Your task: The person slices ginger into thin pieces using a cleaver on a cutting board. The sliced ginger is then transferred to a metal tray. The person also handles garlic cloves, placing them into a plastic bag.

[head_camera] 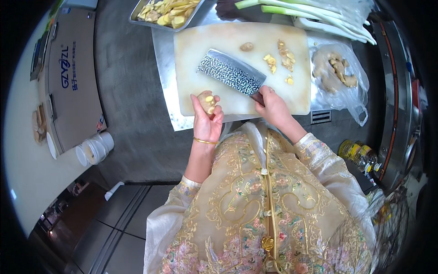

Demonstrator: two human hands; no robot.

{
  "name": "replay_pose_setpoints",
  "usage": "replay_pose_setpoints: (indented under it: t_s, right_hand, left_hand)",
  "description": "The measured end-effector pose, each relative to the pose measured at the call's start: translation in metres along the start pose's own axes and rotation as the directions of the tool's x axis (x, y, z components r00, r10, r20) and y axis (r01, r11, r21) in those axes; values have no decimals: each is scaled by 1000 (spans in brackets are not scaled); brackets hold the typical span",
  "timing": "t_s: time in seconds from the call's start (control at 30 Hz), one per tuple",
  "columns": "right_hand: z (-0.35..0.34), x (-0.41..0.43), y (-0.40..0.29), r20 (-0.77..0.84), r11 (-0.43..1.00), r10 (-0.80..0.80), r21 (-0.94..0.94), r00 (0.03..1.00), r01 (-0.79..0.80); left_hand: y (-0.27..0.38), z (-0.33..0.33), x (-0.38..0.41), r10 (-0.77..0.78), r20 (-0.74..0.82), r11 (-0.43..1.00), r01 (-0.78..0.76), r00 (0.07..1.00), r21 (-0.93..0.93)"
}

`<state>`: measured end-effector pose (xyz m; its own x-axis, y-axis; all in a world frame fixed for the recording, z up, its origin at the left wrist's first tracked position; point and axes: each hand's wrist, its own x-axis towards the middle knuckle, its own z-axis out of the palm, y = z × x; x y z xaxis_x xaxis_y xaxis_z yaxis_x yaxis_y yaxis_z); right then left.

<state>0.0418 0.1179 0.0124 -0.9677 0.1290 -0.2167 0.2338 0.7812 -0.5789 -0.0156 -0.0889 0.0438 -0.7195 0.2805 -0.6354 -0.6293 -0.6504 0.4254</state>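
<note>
My left hand (209, 124) holds a piece of ginger root (206, 101) with pale cut spots, over the near left edge of a white cutting board (226, 37). My right hand (275, 107) grips the dark handle of a cleaver (232, 72); its broad patterned blade points up and left over the board. Beyond the blade lies a small ginger piece (246, 47). Further right on the board are a knobbly strip of ginger trimmings (286, 56), a smaller clump of trimmings (270, 63) and some yellow slices (289, 80).
A metal tray (134, 20) of cut ginger stands at the far left of the metal table (167, 85). Scallions (308, 12) lie at the far right, above a clear plastic bag (363, 80) with ginger roots. Oil bottles (357, 150) stand at lower right, white tubs (97, 147) at left.
</note>
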Motion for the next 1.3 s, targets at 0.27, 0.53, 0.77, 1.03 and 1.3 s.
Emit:
replay_pose_setpoints:
  t_s: [0.27,0.53,0.77,1.03,1.3]
  right_hand:
    - [-48,-45,-34,-126,996,25,91,992,-13]
    - [-52,-72,-32,-174,969,-221,71,960,236]
    - [-53,-79,-23,-204,972,-183,107,962,208]
    - [-50,-77,-15,-186,969,-193,119,963,218]
    - [-48,-75,11,-137,999,-44,-16,990,43]
  left_hand:
    - [-17,-4,12,-221,-117,973,227,968,41]
    - [-39,8,-16,-287,168,949,256,943,186]
    - [-34,7,-36,-409,215,899,351,887,261]
    - [-37,12,-35,-408,192,895,350,893,277]
    - [-47,17,19,-380,214,893,296,900,340]
